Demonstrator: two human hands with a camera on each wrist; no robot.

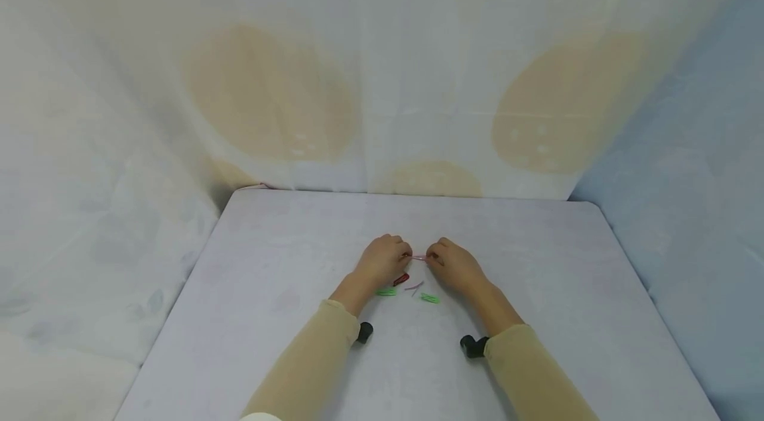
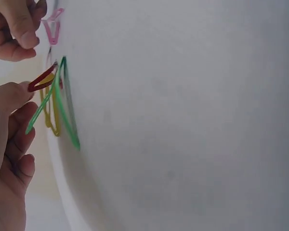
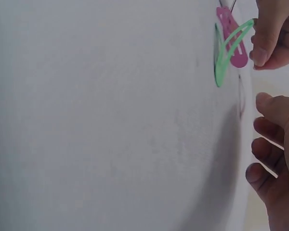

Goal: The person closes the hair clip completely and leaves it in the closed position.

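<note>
Resting on the pale cloth-covered table [image 1: 286, 255], the person's left hand [image 1: 382, 262] has its fingers curled in, the tips pinching one end of a thin pink snap hair clip [image 1: 419, 257] that bridges the small gap to the other hand. Just behind that hand lies a light-green metal snap clip [image 1: 385, 291], then a small dark-red clip [image 1: 401, 280] near the wrist. At the centre a slim pink clip [image 1: 414, 287] lies flat, and a second green clip [image 1: 429, 298] sits just right of it. Farther right, the right hand [image 1: 456, 266] is likewise curled, thumb and forefinger nipping the opposite end of the held clip. The left wrist view shows a red, a yellow [image 2: 49, 108] and a green clip overlapping near the fingers; the right wrist view shows a green one crossing a pink one.

Judging by its look, the held clip is very light, thin sprung metal with a smooth painted coat: stiff along its length, yet apt to snap over when bowed, and slippery between fingertips. It seems best taken at the two ends, closed rounded end in one hand and the prong tips in the other, with a firm pinch so it cannot flick away. The loose ones lie flat and would likely need a nail under an edge.
</note>
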